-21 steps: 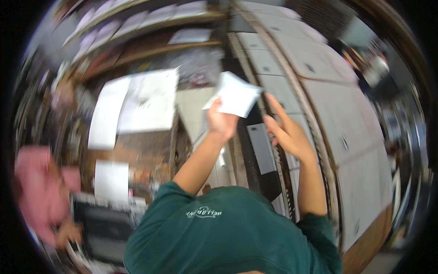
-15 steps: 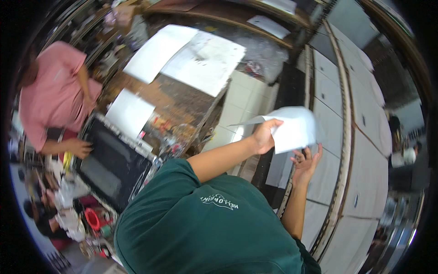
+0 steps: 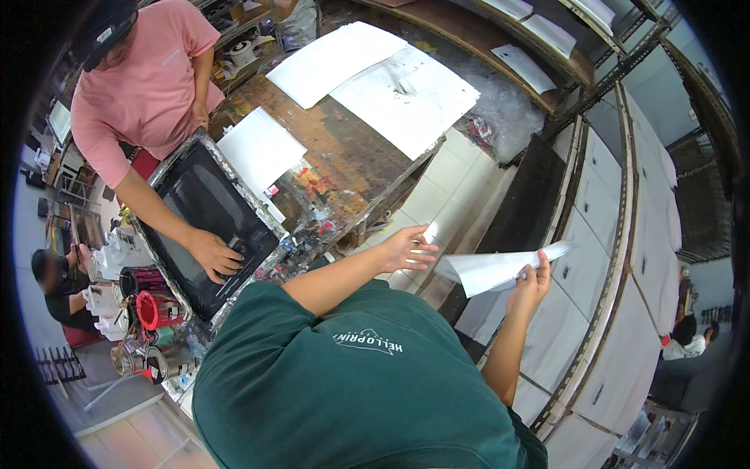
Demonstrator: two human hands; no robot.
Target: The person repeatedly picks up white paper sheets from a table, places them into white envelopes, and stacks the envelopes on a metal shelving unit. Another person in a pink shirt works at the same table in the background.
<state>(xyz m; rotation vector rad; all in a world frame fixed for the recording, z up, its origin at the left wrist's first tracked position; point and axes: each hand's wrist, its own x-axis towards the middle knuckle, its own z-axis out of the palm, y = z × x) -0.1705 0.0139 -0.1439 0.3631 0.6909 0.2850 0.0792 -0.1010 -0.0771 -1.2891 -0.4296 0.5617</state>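
Observation:
In the head view my right hand [image 3: 529, 291] is closed on the edge of a white paper sheet [image 3: 488, 270], thumb and fingers pinching it. The sheet curls and stretches leftward over the rack's dark surface. Just left of its free end is my left hand [image 3: 409, 248], fingers spread and holding nothing. Beneath and right of the sheet, white sheets with small dark marks [image 3: 582, 258] lie in rows on a long slatted rack [image 3: 617, 289].
Left, a co-worker's hand [image 3: 215, 254] works inside a black-inked screen frame [image 3: 262, 227]. A stained wooden table [image 3: 332, 148] bears large white sheets [image 3: 344, 59]. Shelves [image 3: 500, 66] hold papers behind it. Ink tubs [image 3: 160, 311] crowd the lower left.
My left hand has let go of the sheet and opened to the left. My right hand has taken hold of it. The view has shifted, and the co-worker's hand has moved within the frame.

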